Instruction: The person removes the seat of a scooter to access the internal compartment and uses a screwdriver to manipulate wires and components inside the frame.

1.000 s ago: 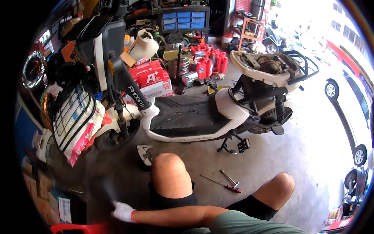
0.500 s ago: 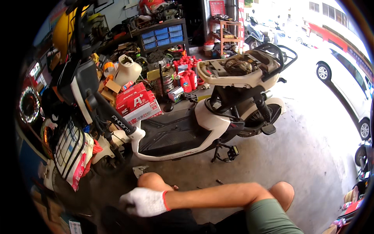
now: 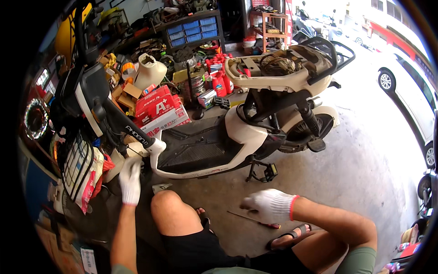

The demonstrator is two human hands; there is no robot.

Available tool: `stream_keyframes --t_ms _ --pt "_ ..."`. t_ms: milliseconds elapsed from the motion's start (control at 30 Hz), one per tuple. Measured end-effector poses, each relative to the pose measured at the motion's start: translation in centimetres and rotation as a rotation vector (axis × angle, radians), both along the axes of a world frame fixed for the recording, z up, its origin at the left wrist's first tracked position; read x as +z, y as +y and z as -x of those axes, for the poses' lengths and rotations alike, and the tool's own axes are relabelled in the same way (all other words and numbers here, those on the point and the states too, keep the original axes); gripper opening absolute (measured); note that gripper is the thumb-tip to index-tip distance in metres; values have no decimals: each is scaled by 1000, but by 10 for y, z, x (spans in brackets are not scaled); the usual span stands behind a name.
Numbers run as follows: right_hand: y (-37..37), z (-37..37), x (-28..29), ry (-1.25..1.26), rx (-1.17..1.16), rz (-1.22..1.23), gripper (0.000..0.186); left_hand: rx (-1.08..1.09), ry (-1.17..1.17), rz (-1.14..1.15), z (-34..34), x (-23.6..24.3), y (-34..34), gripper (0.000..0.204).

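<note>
My left hand (image 3: 131,182), in a white knit glove, reaches up beside the front fork and front wheel area of a white and black electric scooter (image 3: 235,160). Its fingers look stretched out, slightly blurred, with no object visible in them. My right hand (image 3: 273,205), gloved too, hovers low over the floor, its darkened fingertips pointing left and loosely bent. Nothing shows in it, though its palm side is hidden. Just below that hand, a long thin screwdriver (image 3: 270,225) with a red and dark handle lies on the concrete. A pale flat piece (image 3: 160,187) rests beyond my left knee.
The scooter's seat is off, baring a wire bundle (image 3: 275,65). A pedal (image 3: 270,172) juts toward me. Behind the footboard stand a red and white carton (image 3: 159,109) and red bottles (image 3: 220,83). A wire basket (image 3: 78,171) is at left. A white car (image 3: 408,86) stands outside.
My right hand has swung from the lower left across to the right, above the screwdriver. My left hand has come into sight by the front fork. The view has shifted slightly.
</note>
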State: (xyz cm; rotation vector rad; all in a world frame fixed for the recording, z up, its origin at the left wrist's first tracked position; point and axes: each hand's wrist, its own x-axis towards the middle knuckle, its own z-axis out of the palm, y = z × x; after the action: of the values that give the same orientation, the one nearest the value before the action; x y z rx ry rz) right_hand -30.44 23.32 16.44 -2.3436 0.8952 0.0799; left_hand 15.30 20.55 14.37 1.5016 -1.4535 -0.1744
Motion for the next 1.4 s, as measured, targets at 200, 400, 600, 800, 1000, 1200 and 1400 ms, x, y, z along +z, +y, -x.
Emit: stream_keyframes --t_ms 200,400,600,800,1000,1200,1400 --pt "21 50 5 139 -101 -33 37 -652 -205 -59 149 62 -131 25" --pt "30 44 49 120 -267 -43 38 -844 -368 -281 240 52 -218 33" --pt "18 68 14 -59 -682 -91 35 -818 -158 -123 284 -1 -290 29" --pt "-1 103 -26 167 -906 -185 37 -765 -262 -110 287 -7 -300 29" --pt "-15 105 -36 220 -929 -210 38 -727 -359 -132 304 -18 -302 38" --pt "-40 77 -27 297 -857 -244 40 -777 -341 -129 303 -23 -308 49" --pt "-46 68 -25 291 -829 -248 41 -803 -275 -144 314 -27 -302 49"
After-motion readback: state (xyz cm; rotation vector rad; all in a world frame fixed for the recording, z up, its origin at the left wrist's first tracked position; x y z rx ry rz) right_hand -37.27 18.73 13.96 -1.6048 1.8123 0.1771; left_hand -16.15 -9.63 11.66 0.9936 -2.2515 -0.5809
